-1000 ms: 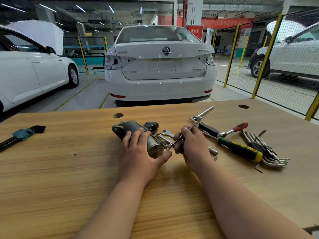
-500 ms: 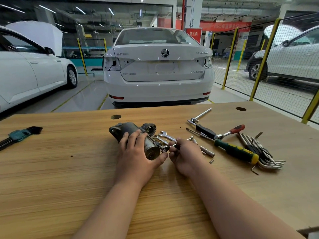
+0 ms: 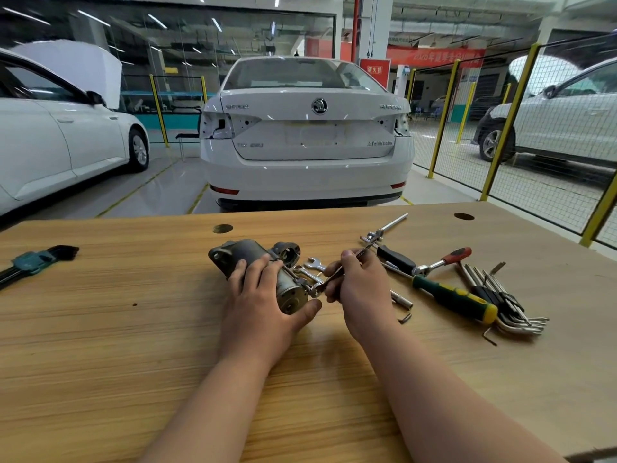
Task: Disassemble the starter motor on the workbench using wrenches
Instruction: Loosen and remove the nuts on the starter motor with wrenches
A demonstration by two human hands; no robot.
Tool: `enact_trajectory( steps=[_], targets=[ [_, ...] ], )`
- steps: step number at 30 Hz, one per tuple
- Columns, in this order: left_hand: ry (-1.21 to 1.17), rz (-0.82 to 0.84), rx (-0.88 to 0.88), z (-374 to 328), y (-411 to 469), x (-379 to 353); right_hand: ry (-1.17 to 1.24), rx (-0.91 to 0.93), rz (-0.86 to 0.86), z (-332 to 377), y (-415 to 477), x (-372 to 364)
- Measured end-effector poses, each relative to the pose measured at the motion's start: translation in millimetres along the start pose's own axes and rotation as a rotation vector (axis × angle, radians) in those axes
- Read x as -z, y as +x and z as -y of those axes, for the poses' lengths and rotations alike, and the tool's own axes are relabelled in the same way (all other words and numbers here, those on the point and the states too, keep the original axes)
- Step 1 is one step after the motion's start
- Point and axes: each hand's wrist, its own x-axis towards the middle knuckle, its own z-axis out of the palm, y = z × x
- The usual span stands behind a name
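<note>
The grey starter motor (image 3: 247, 253) lies on its side in the middle of the wooden workbench (image 3: 100, 329). My left hand (image 3: 263, 302) grips its round body from above, thumb under the end cap. My right hand (image 3: 359, 285) holds a thin steel wrench (image 3: 329, 280) whose head sits on a fastener at the motor's near end; the handle rises up and to the right out of my fist. A second open-end wrench (image 3: 314, 263) lies on the bench just behind the motor's end.
To the right lie a green-and-yellow screwdriver (image 3: 450, 297), a red-handled ratchet (image 3: 444, 260), a black-handled tool (image 3: 395, 257), a T-bar (image 3: 387, 228) and a fan of hex keys (image 3: 507, 305). A teal hex key set (image 3: 33, 262) is at far left. Parked cars stand beyond the bench.
The wrench handle has swung back up to the right after dropping low half a second ago. My left hand stays on the motor.
</note>
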Motion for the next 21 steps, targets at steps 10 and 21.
enact_trajectory(
  steps=[10,21],
  targets=[
    [-0.028,-0.018,-0.013,-2.2,0.9,1.5,-0.474,0.582,0.09,7.4,-15.7,-9.2],
    [-0.015,0.008,-0.019,0.8,0.7,1.5,-0.348,0.769,0.117,4.4,-26.4,-11.5]
  ],
)
